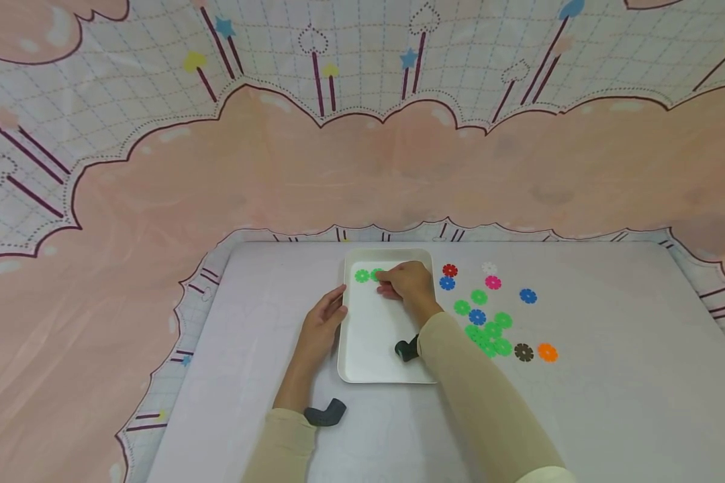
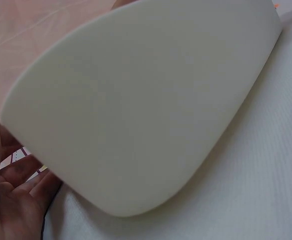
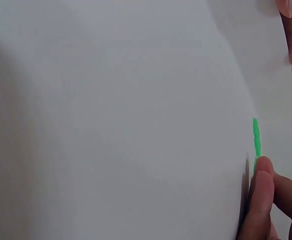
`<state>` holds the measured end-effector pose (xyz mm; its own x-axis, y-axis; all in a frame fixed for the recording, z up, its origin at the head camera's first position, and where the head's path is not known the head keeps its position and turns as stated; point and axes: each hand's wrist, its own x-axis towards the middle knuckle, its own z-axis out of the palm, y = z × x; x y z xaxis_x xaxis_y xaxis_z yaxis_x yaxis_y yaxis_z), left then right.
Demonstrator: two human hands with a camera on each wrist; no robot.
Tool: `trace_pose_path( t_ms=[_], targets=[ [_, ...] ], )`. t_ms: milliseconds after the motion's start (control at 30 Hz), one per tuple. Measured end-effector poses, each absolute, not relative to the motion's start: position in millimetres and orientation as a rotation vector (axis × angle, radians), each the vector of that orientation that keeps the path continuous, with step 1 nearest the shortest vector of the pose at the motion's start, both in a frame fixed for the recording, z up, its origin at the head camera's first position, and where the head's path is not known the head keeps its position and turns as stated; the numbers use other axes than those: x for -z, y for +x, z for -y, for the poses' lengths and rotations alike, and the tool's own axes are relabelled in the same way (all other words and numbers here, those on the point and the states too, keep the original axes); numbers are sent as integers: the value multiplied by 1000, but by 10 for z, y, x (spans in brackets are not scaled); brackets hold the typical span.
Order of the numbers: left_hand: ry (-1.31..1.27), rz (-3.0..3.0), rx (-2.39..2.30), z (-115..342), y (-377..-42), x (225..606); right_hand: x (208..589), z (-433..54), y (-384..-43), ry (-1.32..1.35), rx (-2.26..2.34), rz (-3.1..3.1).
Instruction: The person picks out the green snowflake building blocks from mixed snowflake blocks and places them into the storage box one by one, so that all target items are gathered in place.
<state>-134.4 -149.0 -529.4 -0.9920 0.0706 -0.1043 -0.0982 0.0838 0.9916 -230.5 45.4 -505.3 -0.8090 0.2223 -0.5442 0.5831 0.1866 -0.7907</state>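
A white tray (image 1: 371, 349) lies on the table, with a green notched plastic disc (image 1: 362, 276) flat near its far left corner. Beside that one, my right hand (image 1: 407, 282) pinches a second green disc (image 1: 374, 274) between thumb and forefinger, low over the tray floor. In the right wrist view those fingertips (image 3: 263, 172) meet at the thin green edge, and the hand hides part of the disc. My left hand (image 1: 321, 322) touches the tray's left rim, fingers loosely extended. The left wrist view shows the tray's outer wall (image 2: 136, 110) with part of the left hand (image 2: 18, 192) beside it.
Right of the tray lie several loose green discs (image 1: 493, 329), with blue (image 1: 528, 296), red (image 1: 450, 270), pink (image 1: 493, 282), white (image 1: 489, 267), brown (image 1: 523, 352) and orange (image 1: 547, 352) ones around them. A patterned cloth (image 1: 362, 174) hangs behind the table. Each wrist carries a dark camera mount (image 1: 326, 412).
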Motion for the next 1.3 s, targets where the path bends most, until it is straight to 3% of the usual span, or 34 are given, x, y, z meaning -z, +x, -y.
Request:
trace_pose_path(
  t_ms=[1300],
  targets=[
    [-57,-2218,-2043,1477,-1343,5278,5020,-429,-2279,782,1648,-2180]
  ],
)
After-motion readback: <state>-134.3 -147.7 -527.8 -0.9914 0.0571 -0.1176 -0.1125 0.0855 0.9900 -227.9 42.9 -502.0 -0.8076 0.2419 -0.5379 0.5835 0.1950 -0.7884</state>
